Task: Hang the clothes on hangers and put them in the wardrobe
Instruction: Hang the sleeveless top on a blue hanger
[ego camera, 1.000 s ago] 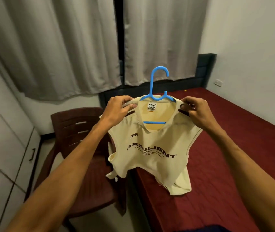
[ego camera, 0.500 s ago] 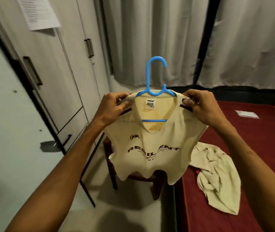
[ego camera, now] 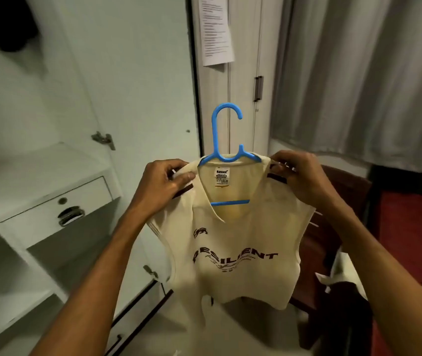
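A cream sleeveless shirt (ego camera: 240,242) with dark "RESILIENT" lettering hangs on a blue plastic hanger (ego camera: 221,140), whose hook points up. My left hand (ego camera: 162,185) pinches the shirt's left shoulder and my right hand (ego camera: 300,176) pinches its right shoulder, holding the shirt up in front of me. The open white wardrobe (ego camera: 25,176) fills the left side, with its door (ego camera: 133,86) swung open behind the shirt. Inside it a shelf with a drawer (ego camera: 58,214) shows; no rail is in view.
A dark wooden chair (ego camera: 341,227) stands behind the shirt at the right, next to the red bed (ego camera: 415,240). Another cream garment (ego camera: 343,276) lies on the bed's edge. Grey curtains (ego camera: 369,73) hang at the upper right. A paper sheet (ego camera: 215,29) is stuck on a shut wardrobe door.
My view has swung left from the bed and curtains to the open wardrobe. Both hands keep the same hold on the shirt's shoulders.
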